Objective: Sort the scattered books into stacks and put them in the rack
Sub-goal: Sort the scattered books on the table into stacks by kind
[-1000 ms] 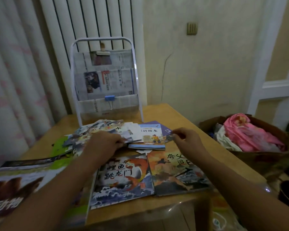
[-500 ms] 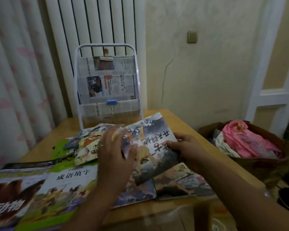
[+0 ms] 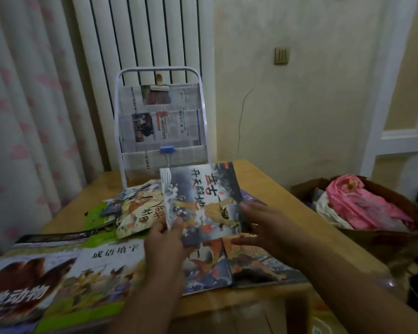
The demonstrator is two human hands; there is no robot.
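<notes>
I hold a grey picture book (image 3: 200, 201) tilted up above the wooden table (image 3: 282, 196). My left hand (image 3: 164, 239) pinches its lower left corner. My right hand (image 3: 263, 225) grips its right edge, thumb on the cover. Under it lie two more picture books (image 3: 210, 266) side by side. A loose heap of small books (image 3: 135, 208) sits further back on the left. A large green book (image 3: 101, 268) and a brown animal book (image 3: 22, 285) lie at the near left. The white wire rack (image 3: 159, 121) stands at the table's far edge, lined with newspaper.
A radiator (image 3: 143, 32) and a curtain (image 3: 22, 104) rise behind the rack. To the right, past the table's edge, stands a brown cardboard box (image 3: 384, 232) with pink and white cloth in it. A blue binder clip (image 3: 167, 149) hangs on the rack's lower pocket.
Both hands were on the flat pile a second ago. They have since lifted the grey book off it and tilted it up; the left hand moved from its face to its lower left corner.
</notes>
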